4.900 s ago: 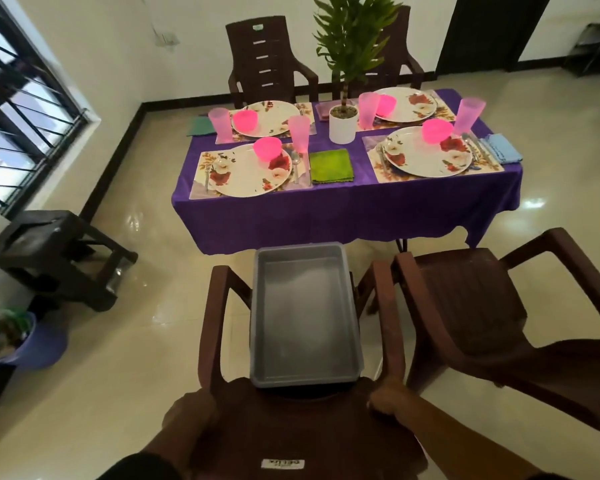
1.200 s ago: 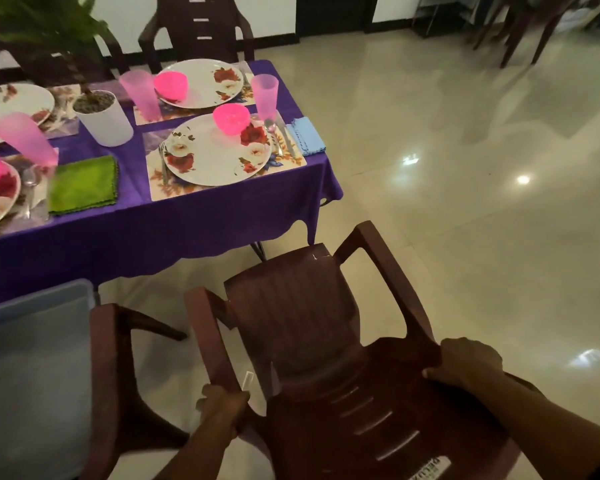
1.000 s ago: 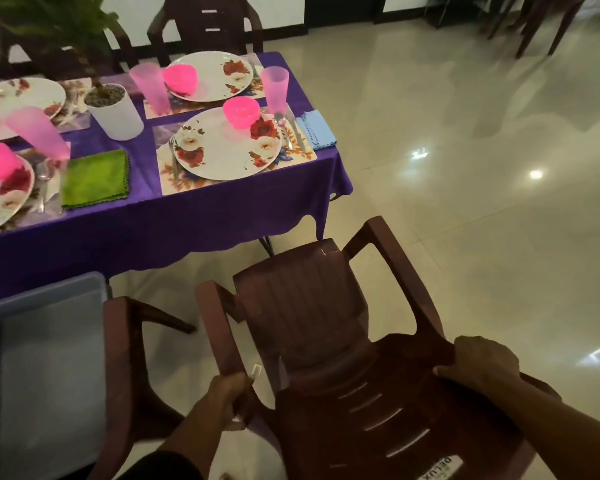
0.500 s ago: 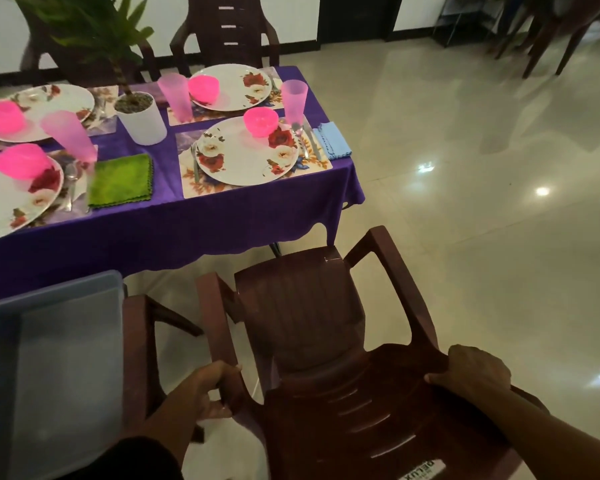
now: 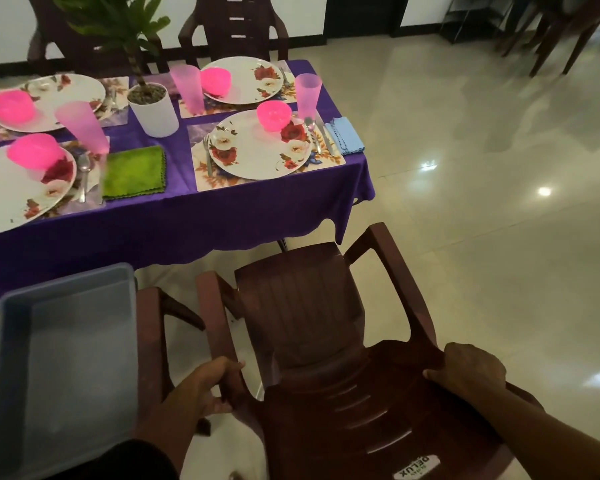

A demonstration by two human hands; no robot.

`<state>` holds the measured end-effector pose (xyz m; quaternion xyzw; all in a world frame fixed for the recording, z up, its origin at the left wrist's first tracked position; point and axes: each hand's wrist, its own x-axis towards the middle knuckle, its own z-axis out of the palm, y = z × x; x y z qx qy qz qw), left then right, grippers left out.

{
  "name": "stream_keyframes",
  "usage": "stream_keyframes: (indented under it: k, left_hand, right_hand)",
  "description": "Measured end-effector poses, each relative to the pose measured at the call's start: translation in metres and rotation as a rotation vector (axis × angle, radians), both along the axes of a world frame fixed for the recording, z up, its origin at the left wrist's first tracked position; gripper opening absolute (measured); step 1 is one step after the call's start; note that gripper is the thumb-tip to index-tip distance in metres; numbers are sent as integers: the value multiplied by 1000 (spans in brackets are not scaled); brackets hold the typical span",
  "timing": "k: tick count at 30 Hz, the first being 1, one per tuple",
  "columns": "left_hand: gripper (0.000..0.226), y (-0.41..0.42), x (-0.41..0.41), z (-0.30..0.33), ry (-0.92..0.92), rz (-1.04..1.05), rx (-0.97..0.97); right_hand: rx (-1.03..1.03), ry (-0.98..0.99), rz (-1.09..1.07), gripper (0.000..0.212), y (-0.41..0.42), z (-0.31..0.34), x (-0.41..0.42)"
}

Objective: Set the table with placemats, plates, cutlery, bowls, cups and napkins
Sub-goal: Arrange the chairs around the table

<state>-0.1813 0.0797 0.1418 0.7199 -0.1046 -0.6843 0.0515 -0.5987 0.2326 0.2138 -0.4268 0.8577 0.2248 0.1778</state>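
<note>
Both hands, left point(image 5: 201, 386) and right point(image 5: 471, 372), had shifted from the neighbouring chair, each grip clamping this chair point(image 5: 312, 306); worktop point(image 5: 187, 216) appeared fully laid.

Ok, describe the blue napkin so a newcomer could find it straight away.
Start at the purple-clothed table and go to its near right corner. Past the floral plate and cutlery there lies the blue napkin, at the cloth's right edge. The other napkin in clear view is green.

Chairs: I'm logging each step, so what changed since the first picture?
Both hands left the chair bearing the grey tray and now grip the empty chair beside it: left hand on its armrest, right hand on its backrest. The table settings are unchanged.
</note>
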Motion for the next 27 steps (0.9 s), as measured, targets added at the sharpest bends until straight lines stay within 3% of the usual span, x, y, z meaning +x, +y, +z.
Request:
stream_keyframes:
  k: [2, 4, 8, 10, 12, 16, 20, 24, 27]
  left_hand:
    - [33, 1, -5, 0, -15, -22, -15]
    - [45, 5, -21, 5, -28, -78, -37]
    - [60, 17, -64, 32, -8, -238, -142]
    - [51, 26, -73, 54, -2, -369, -195]
    - [26, 29, -76, 71, -2, -491, -279]
    - [8, 21, -83, 98, 15, -691, -492]
    - [27, 17, -71, 125, -90, -840, -668]
    - [11, 19, -63, 150, -243, -933, -775]
    - [21, 21, -78, 166, -345, -962, -869]
  right_hand:
    - [31, -2, 12, 54, -3, -3, 3]
    - [43, 24, 58, 47, -8, 0, 7]
    - [35, 44, 291, 48, -32, 19, 30]
    - [27, -52, 337, 55, -44, 27, 59]
    - [-28, -130, 341, 58, -54, 35, 89]
    - [-206, -236, 328, 57, -68, 53, 126]
    - [-299, -276, 362, 58, -70, 69, 133]
    - [-420, -302, 417, 58, -73, 92, 111]
    - [-533, -316, 453, 60, -76, 108, 77]
